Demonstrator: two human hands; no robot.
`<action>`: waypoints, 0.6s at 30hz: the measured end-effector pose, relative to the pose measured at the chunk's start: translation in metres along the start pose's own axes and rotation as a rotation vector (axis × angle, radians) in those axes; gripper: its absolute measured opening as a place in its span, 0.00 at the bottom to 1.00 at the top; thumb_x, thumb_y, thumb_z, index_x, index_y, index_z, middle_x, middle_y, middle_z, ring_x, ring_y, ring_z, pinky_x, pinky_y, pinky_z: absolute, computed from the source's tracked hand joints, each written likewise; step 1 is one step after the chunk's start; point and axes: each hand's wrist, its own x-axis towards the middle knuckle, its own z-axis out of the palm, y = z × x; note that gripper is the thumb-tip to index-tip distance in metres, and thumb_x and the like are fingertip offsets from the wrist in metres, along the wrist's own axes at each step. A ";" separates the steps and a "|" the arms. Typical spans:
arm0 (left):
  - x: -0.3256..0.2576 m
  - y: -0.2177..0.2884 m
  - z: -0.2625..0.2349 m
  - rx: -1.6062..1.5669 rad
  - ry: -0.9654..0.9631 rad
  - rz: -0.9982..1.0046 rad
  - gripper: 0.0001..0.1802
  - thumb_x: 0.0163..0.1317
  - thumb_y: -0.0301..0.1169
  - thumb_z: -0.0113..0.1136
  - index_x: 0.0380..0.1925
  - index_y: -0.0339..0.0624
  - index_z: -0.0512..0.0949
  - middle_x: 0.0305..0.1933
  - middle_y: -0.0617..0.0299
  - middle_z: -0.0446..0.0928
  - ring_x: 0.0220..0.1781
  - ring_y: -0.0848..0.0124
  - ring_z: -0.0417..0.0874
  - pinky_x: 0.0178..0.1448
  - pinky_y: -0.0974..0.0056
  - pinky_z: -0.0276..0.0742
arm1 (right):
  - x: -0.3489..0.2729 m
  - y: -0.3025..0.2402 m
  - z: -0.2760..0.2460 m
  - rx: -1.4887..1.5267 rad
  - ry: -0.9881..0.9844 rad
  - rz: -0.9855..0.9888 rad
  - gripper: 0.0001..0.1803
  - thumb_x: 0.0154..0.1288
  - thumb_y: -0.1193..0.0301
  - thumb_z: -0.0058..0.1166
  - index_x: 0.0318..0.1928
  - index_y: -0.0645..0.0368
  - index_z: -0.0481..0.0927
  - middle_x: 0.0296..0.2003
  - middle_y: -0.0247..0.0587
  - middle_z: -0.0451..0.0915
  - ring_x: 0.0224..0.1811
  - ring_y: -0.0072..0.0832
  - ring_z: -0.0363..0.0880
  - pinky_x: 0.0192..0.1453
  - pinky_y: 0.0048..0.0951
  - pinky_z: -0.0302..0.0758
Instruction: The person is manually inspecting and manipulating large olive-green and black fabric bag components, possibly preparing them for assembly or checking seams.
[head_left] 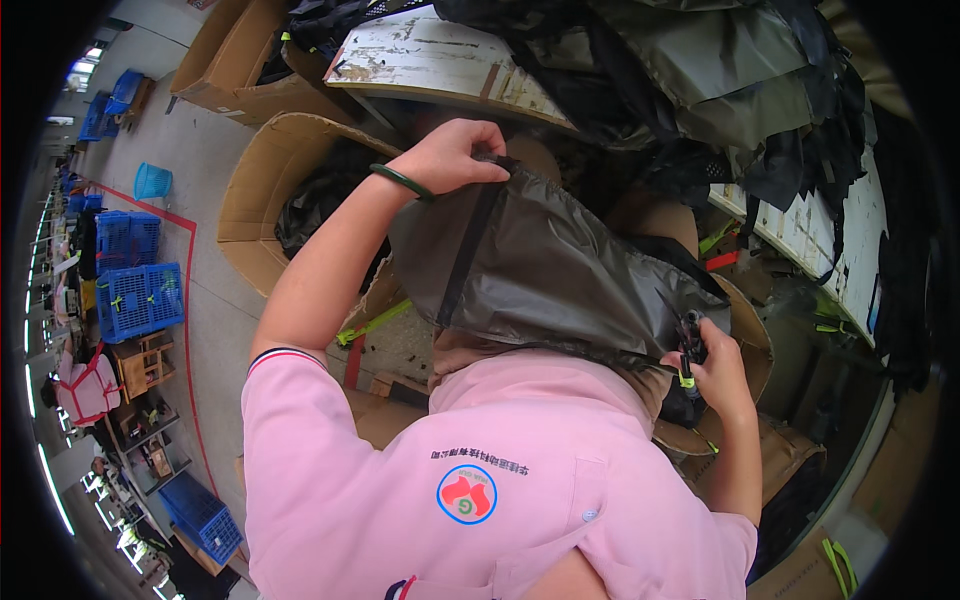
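Observation:
A dark grey-brown, shiny fabric piece point(590, 270) with black seam strips lies across my lap. My left hand point(455, 155), with a dark green bangle on its wrist, pinches the fabric's black upper-left edge between thumb and fingers. At the fabric's lower-right corner, my right hand point(722, 372) is closed around a small black tool point(690, 335) that looks like thread snips. A yellow-green bit shows below that tool. Its blades are hard to make out against the dark fabric.
A worn white table point(430, 55) ahead bears a heap of dark fabric pieces point(700, 70). Open cardboard boxes point(250, 195) stand at the left, one with black material inside. Blue crates point(140, 300), a blue basket point(153, 181) and another person point(85, 385) are farther left.

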 end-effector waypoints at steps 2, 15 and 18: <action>0.007 -0.002 -0.005 0.048 -0.009 -0.032 0.17 0.52 0.34 0.71 0.36 0.35 0.79 0.34 0.56 0.81 0.39 0.68 0.80 0.47 0.64 0.75 | -0.015 0.017 0.008 0.005 0.022 0.039 0.24 0.46 0.70 0.76 0.32 0.65 0.69 0.23 0.46 0.70 0.25 0.37 0.62 0.33 0.31 0.68; -0.033 0.080 0.176 0.300 -0.209 0.712 0.12 0.50 0.30 0.70 0.34 0.45 0.78 0.38 0.58 0.75 0.44 0.59 0.75 0.49 0.57 0.70 | 0.001 0.070 0.049 -0.001 0.258 0.030 0.16 0.46 0.79 0.65 0.35 0.58 0.73 0.32 0.42 0.80 0.41 0.48 0.76 0.50 0.39 0.71; -0.032 0.076 0.224 0.382 -0.270 0.726 0.11 0.50 0.32 0.69 0.32 0.45 0.78 0.36 0.60 0.74 0.43 0.61 0.74 0.48 0.59 0.68 | 0.004 0.069 0.043 0.030 0.219 0.032 0.16 0.46 0.77 0.67 0.36 0.58 0.74 0.32 0.41 0.80 0.41 0.47 0.76 0.49 0.39 0.71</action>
